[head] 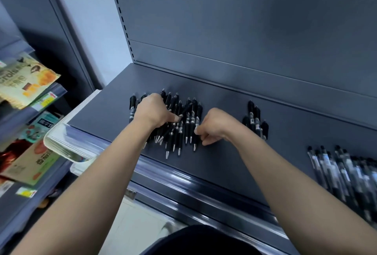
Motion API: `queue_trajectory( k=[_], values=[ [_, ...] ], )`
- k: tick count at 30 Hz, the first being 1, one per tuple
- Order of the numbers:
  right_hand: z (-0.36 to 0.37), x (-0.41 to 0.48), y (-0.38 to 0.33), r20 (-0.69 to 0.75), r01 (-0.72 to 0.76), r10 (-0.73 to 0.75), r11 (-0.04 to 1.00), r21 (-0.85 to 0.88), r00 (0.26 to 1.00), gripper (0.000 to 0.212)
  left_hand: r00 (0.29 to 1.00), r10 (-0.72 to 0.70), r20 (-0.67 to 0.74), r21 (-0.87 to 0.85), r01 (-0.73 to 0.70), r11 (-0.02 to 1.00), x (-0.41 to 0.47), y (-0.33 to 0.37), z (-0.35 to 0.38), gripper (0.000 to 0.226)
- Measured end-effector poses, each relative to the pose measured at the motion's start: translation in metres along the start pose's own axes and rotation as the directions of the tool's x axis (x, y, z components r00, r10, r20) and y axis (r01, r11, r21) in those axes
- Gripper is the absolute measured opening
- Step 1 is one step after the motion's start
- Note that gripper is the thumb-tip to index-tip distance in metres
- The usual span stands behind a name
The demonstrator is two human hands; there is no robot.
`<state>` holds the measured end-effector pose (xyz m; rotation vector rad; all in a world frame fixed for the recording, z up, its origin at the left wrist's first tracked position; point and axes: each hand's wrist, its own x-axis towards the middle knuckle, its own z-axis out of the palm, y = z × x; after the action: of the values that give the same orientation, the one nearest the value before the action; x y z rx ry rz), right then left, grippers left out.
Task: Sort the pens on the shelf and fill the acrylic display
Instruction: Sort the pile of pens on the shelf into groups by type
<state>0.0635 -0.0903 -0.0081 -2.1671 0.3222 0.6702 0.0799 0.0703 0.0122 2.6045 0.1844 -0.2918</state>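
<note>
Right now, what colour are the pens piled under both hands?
The pens are black with silver tips; head view.

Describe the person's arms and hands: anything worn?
The left forearm and right forearm are bare right up to the frame edge, with no sleeves in view. The left hand and right hand have no gloves, and no rings, watch or wristbands are visible. A dark garment shows at bottom centre.

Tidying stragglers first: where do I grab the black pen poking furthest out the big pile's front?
Pinch the black pen low on its barrel, above the silver tip, coming from the shelf front edge: that end juts clear, the rest lies buried.
</note>
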Motion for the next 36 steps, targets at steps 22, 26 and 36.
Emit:
queue_trajectory(
  k=[22, 26, 36],
  values=[
    [-0.082, -0.054, 0.076, -0.578, -0.091, 0.041, 0.994, -0.058, 0.815, 0.02, 0.895, 0.433, 0.108, 0.133, -0.445, 0.886, -0.026, 0.071, 0.074, 0.02],
    [-0.085, -0.063, 0.095, -0.58, -0.093, 0.072, 0.996, -0.006, 0.811, 0.016, 0.892, 0.433, 0.132, 0.248, -0.452, 0.857, -0.021, 0.069, 0.088, 0.02],
    [-0.08, -0.07, 0.106, -0.543, -0.14, 0.09, 0.989, -0.051, 0.835, 0.025, 0.893, 0.423, 0.155, -0.152, -0.401, 0.903, -0.038, 0.094, 0.101, 0.025]
  ],
)
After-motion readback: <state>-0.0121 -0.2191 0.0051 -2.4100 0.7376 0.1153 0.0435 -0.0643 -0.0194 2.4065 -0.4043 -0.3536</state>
